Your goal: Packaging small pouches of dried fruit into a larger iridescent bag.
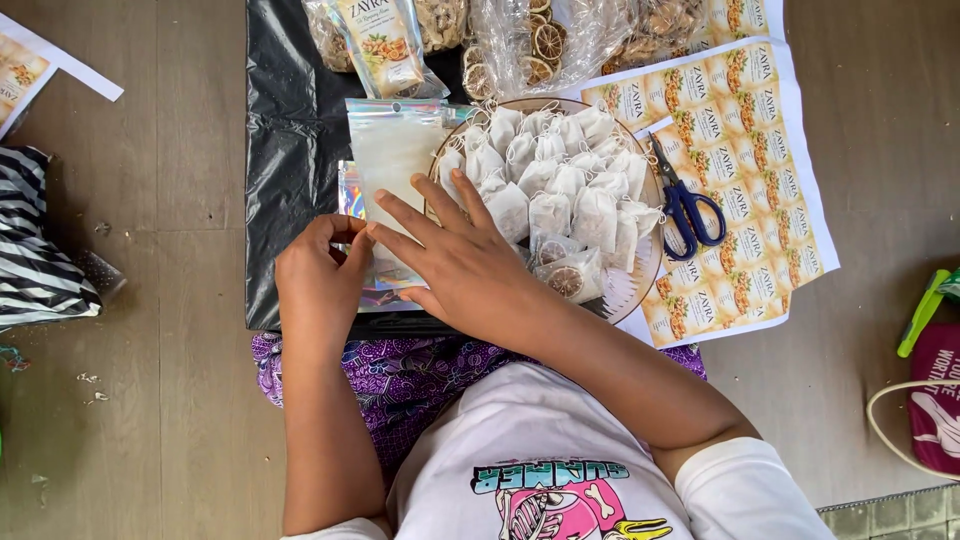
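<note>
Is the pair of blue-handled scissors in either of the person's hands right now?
No, the scissors lie on the label sheets beside the plate, apart from both hands.

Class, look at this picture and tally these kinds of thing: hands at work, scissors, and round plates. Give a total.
hands: 2, left hand and right hand
scissors: 1
plate: 1
Total: 4

Both hands [400,265] meet on a pouch [392,165]; plate [625,290] of tea bags [560,175] just right, scissors [685,205] further right on label sheets [740,150].
</note>
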